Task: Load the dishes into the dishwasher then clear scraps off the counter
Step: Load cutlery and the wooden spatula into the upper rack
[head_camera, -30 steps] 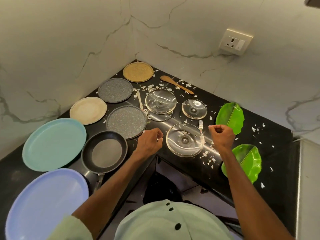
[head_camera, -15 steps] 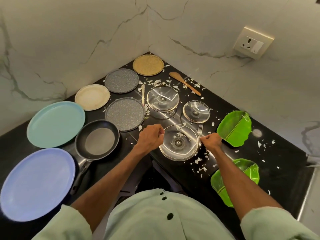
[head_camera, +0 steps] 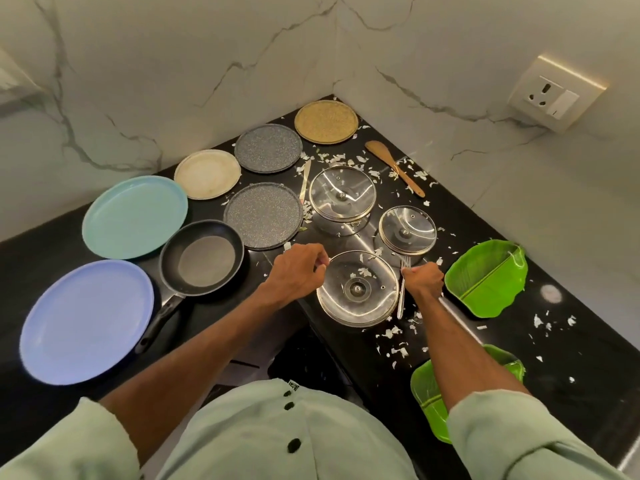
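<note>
A glass lid (head_camera: 358, 289) lies flat near the front edge of the black counter (head_camera: 588, 358). My left hand (head_camera: 298, 271) is curled at its left rim, fingertips pinching the edge. A steel fork (head_camera: 401, 299) lies along the lid's right side, tines pointing away from me. My right hand (head_camera: 423, 279) is closed around the fork just below the tines. Two more glass lids (head_camera: 342, 195) (head_camera: 407, 230) lie behind. White scraps (head_camera: 394, 332) are scattered over the counter around the lids.
Along the left stand a lilac plate (head_camera: 86, 320), a teal plate (head_camera: 135, 216), a black frying pan (head_camera: 201, 261), a cream plate (head_camera: 207, 173), two grey speckled plates (head_camera: 264, 216) and a tan plate (head_camera: 326, 121). A wooden spatula (head_camera: 394, 168), a knife (head_camera: 304, 181) and two green leaf trays (head_camera: 486, 277) lie nearby.
My right hand has come down and left from above the counter onto the fork. My left hand has shifted to the lid's left rim. The camera has moved closer.
</note>
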Action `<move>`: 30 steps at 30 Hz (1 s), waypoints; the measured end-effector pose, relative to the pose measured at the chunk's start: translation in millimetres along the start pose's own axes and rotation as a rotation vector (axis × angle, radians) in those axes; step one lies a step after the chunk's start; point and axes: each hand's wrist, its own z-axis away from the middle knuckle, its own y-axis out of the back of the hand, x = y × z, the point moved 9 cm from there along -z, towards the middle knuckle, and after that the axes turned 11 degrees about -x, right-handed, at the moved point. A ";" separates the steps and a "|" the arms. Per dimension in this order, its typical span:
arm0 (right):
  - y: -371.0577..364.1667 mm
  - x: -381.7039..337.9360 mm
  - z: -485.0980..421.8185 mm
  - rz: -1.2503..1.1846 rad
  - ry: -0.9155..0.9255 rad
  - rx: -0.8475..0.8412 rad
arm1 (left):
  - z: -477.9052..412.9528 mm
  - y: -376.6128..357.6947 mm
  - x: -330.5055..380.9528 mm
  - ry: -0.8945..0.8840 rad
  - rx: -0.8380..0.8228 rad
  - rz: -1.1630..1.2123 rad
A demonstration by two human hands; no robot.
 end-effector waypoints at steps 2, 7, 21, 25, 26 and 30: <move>0.5 2.6 -1.6 -0.033 0.025 -0.030 | 0.9 1.4 -0.6 0.013 -0.004 -0.003; 10.2 4.6 10.2 -0.027 0.198 -0.042 | 4.9 -0.6 -1.7 0.046 -0.003 0.020; 39.9 -167.2 159.5 0.033 1.056 0.202 | -2.1 13.4 4.1 -0.114 0.100 0.322; 24.7 -201.7 188.6 -0.067 1.102 0.151 | -1.7 30.3 -13.8 -0.198 0.151 0.365; 17.4 -205.5 191.4 -0.124 1.077 0.103 | -0.6 34.6 -21.5 -0.212 0.162 0.375; -24.7 -210.4 198.5 -0.323 0.928 -0.114 | 5.9 39.4 -49.0 -0.293 0.082 0.448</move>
